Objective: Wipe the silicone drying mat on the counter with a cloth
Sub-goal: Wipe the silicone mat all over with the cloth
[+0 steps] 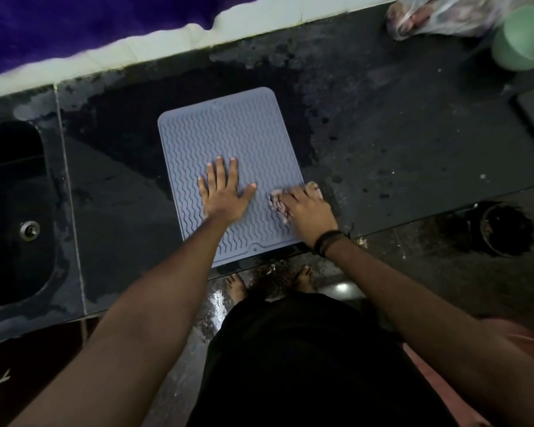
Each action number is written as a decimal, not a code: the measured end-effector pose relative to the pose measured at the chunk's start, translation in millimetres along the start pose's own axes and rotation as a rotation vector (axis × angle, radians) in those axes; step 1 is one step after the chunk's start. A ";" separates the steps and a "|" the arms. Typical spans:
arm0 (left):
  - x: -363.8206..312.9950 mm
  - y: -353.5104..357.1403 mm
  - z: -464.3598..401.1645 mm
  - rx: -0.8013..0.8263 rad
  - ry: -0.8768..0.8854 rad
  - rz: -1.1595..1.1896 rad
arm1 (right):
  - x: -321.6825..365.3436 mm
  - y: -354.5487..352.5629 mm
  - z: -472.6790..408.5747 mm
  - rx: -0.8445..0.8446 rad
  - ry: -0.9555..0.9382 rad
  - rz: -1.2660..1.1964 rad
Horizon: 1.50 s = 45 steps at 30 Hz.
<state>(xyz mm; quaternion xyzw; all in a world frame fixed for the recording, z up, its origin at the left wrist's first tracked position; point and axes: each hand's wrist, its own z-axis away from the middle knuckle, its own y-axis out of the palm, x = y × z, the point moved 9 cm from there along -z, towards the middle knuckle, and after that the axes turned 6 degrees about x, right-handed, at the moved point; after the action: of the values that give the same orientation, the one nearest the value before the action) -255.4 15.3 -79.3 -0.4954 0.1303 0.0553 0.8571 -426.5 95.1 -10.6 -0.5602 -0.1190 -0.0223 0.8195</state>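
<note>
- Grey rectangular silicone drying mat with wavy ridges is lying flat on the dark wet stone counter, its near edge reaching the counter's front lip.
- Left hand is pressing palm-down on the mat's middle, fingers spread and straight; judging by this, it is pinning the mat so it does not slide.
- Right hand is bearing down on a pale crumpled cloth at the mat's right edge; grip is curling round the cloth.
- Far half of the mat is showing no cloth contact; likely not yet wiped.
- Black sink is sitting to the left, pale green plastic bowl far right.
</note>
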 end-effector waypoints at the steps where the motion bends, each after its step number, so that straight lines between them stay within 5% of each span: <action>1: 1.9 0.4 -0.1 -0.002 0.001 -0.010 | -1.2 3.3 14.2 0.003 -0.010 -0.002; 5: 2.7 1.3 -1.9 0.016 -0.011 -0.007 | -9.4 6.1 42.7 0.046 -0.083 0.007; 11: 2.2 -0.6 -0.8 0.065 -0.033 -0.012 | -27.8 -44.2 -34.8 -0.086 -0.021 -0.039; 23: 3.7 0.5 -0.7 0.107 -0.065 0.015 | -25.5 -5.2 -5.8 0.098 -0.110 0.137; 34: 40.7 -22.5 12.0 0.084 -0.099 0.063 | 69.7 -35.1 -90.4 0.042 -0.053 0.090; 45: 44.5 -12.5 8.2 0.115 -0.063 0.098 | 69.9 -0.2 -37.5 0.132 -0.089 0.156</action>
<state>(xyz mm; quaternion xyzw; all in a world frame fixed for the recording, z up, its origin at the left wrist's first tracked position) -208.5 14.6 -77.4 -0.4366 0.1301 0.1052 0.8840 -352.2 67.2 -8.0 -0.5132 -0.1123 0.0745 0.8477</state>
